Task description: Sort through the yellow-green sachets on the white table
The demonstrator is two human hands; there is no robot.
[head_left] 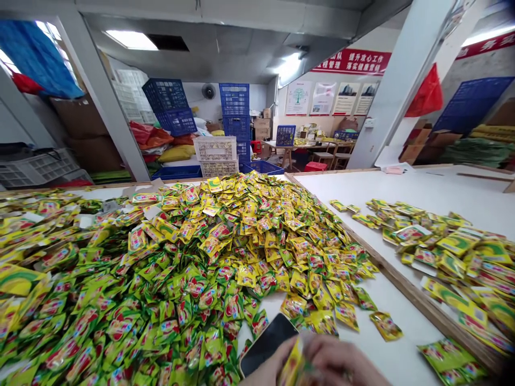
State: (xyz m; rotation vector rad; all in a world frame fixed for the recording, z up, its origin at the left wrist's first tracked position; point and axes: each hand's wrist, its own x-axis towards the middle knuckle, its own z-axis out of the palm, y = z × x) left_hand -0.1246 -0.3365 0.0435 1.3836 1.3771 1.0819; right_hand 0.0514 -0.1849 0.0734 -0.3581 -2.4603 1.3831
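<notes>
Holding one sachet [295,364]: both hands, left [265,372] and right [341,367], had fingers closed on it at bottom frame. Phone [267,343] lay just beyond fingers; sachet heap [193,257] farther out on desk [386,300]. Judged light, limp, slippery; best pinched at sealed edges.

Red wall banner [351,61] with white Chinese characters "工作"

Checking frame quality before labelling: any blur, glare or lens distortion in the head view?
Head view: strong wide-angle distortion, the white pillar and the table edge lean and bow; the ceiling light panel is blown out; hands at the bottom edge are motion-blurred, as is the sachet they hold; the sachet pile is sharp mid-frame, smeared at the left edge; the phone screen shows no glare.
</notes>
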